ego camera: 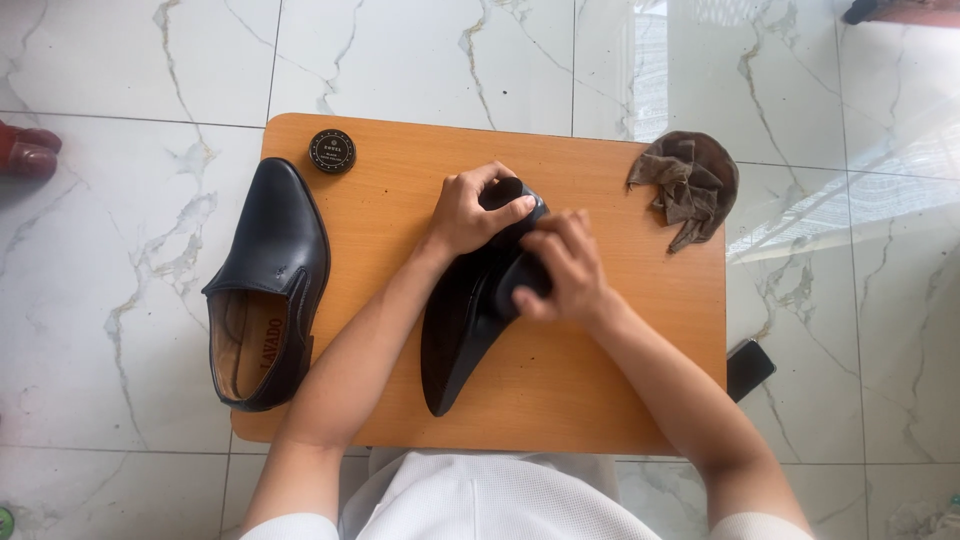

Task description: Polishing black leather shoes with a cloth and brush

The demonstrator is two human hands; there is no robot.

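While both hands meet over the middle of the small orange-brown wooden table [600, 400], a black leather dress shoe [455, 345] lies tipped on its side between them, its dark sole turned up and its pointed toe aimed toward the person. From the head view, the left hand [470, 215] is curled around the shoe's heel end, fingers wrapped over it. The right hand [565, 275] is closed on a small black object [522, 272] pressed to the shoe's upper; it is too covered to tell what it is. A second matching black shoe [265, 285] rests upright at the table's left edge, just beside a round black tin [332, 151]. A crumpled brown cloth [688, 185] overhangs the far right corner. A dark flat thing [748, 368] pokes out past the right edge, mostly hidden.
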